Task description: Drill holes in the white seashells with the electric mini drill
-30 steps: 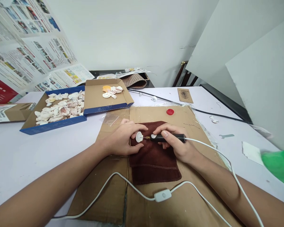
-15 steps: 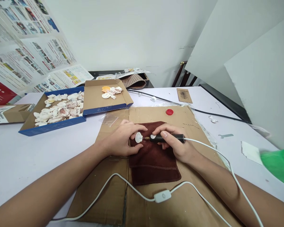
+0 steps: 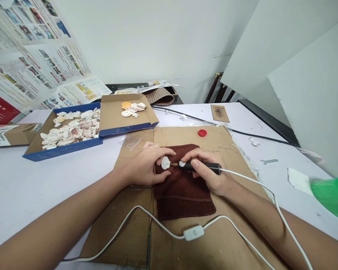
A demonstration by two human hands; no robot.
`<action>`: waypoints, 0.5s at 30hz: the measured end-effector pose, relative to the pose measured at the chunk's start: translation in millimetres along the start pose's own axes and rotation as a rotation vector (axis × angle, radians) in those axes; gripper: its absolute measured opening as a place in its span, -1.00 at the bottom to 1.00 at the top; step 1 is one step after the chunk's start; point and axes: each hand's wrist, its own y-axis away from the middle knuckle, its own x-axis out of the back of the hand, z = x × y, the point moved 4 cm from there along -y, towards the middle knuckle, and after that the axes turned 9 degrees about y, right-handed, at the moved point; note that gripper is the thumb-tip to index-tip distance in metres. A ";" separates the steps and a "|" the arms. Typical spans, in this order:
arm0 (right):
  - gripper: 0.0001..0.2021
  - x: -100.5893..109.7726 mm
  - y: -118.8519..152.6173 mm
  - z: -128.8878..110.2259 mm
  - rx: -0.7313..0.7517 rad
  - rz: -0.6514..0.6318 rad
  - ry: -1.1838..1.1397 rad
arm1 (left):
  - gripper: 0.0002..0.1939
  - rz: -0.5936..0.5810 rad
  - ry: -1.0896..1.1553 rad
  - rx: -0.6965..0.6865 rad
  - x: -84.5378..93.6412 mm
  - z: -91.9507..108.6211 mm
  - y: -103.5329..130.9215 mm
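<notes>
A small white scallop shell (image 3: 165, 163) is held by my left hand (image 3: 149, 165), its thumb and forefinger curved around the shell's sides. My right hand (image 3: 211, 170) grips a black pen-shaped rotary tool (image 3: 211, 167) with a brass chuck. The tool's thin bit points left and meets the shell's face near its right edge. Both hands are over a folded dark brown cloth (image 3: 186, 206), which lies on a flattened cardboard sheet (image 3: 186, 255). From the tool's rear end runs a white cable.
An inline switch (image 3: 193, 233) lies in front of the cloth. Back left, a blue box (image 3: 63, 150) holds many shells, with more on its open lid (image 3: 109, 108). A red cap (image 3: 202, 133), a wrench (image 3: 269, 161) and green tape (image 3: 329, 198) lie to the right.
The tool's rear end has dipped slightly toward me, with my right hand shifting a little. My left hand and the shell look almost the same.
</notes>
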 end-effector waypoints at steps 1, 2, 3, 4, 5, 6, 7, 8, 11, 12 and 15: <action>-0.69 0.8 0.1 -0.5 0.006 0.003 0.005 | -0.51 0.000 -0.001 0.001 0.1 0.2 -0.1; -0.69 1.4 0.3 -0.8 0.010 0.005 0.009 | -0.51 0.000 -0.003 0.002 0.1 0.3 -0.2; -0.69 1.8 0.4 -1.0 0.014 0.006 0.012 | -0.51 0.000 -0.005 0.004 0.1 0.2 -0.3; -0.70 1.9 0.5 -1.0 0.016 0.008 0.015 | -0.51 0.000 -0.007 0.006 0.1 0.1 -0.3; -0.70 1.7 0.5 -0.8 0.019 0.009 0.017 | -0.51 -0.002 -0.010 0.008 0.0 -0.2 -0.2; -0.71 1.2 0.6 -0.3 0.021 0.008 0.018 | -0.50 -0.004 -0.014 0.011 -0.1 -0.6 -0.2; -0.71 0.6 0.7 0.4 0.025 0.010 0.017 | -0.50 -0.005 -0.017 0.012 -0.3 -1.0 -0.1; -0.71 -0.1 0.7 1.3 0.028 0.012 0.013 | -0.50 -0.006 -0.021 0.014 -0.4 -1.3 0.0; -0.70 -1.5 0.9 3.5 0.034 0.021 -0.007 | -0.48 -0.005 -0.024 0.014 -0.6 -1.8 0.3; -0.70 -1.7 0.9 3.8 0.031 0.021 -0.010 | -0.48 -0.005 -0.025 0.014 -0.6 -1.8 0.3; -0.70 -1.5 0.1 3.0 0.008 0.009 0.000 | -0.47 -0.012 -0.028 0.021 -0.8 -1.8 0.1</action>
